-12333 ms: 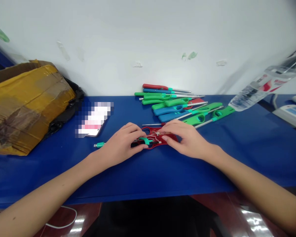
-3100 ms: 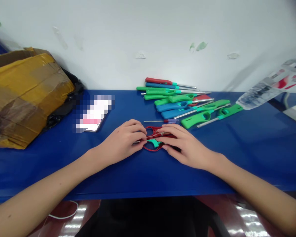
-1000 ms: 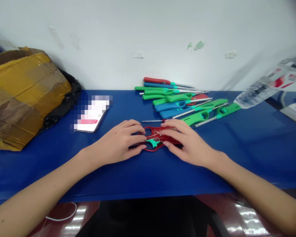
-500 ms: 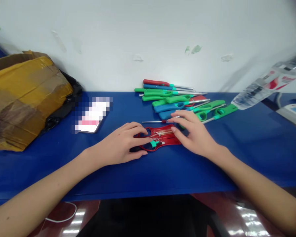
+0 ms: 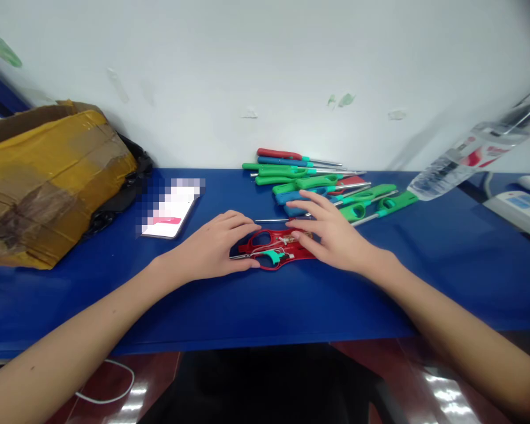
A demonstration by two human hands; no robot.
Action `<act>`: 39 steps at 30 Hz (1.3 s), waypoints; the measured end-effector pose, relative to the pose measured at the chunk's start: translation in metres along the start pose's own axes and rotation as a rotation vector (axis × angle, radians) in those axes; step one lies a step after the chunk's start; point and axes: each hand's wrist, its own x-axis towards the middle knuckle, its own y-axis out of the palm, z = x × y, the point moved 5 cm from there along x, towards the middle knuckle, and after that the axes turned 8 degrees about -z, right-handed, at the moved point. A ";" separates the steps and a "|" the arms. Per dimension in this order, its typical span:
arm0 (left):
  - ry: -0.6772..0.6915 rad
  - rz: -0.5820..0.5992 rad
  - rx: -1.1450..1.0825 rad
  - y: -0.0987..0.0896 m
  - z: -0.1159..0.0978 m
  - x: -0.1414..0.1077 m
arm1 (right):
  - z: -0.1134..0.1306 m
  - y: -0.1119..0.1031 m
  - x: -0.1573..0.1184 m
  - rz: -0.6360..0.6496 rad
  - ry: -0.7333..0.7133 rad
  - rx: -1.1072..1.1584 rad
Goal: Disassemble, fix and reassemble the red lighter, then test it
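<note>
A red gas lighter lies opened on the blue table, its two shell halves side by side. A teal trigger, thin white wires and small inner parts show in it. My left hand is at its left end, thumb by the near edge and fingers by the far edge, apart. Over its right part my right hand has its fingers spread, the thumb and a fingertip at the shell; it hides that end. A thin metal shaft lies just behind the lighter, its right end behind my right fingers.
Several green, blue and red lighters are piled behind my right hand. A phone and a taped carton are at the left. At the right are a leaning water bottle and a white device.
My left index finger has drawn back from the teal trigger, so more of the lighter's left end shows. My right hand has shifted slightly left over the shell. The view has tilted a little.
</note>
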 end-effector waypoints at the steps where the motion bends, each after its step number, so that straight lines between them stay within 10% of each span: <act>1: -0.012 0.003 0.008 0.000 0.002 0.000 | 0.002 0.002 0.003 0.042 -0.017 -0.027; 39: -0.044 0.061 -0.035 0.005 0.001 -0.001 | 0.009 0.007 0.008 0.154 0.185 0.212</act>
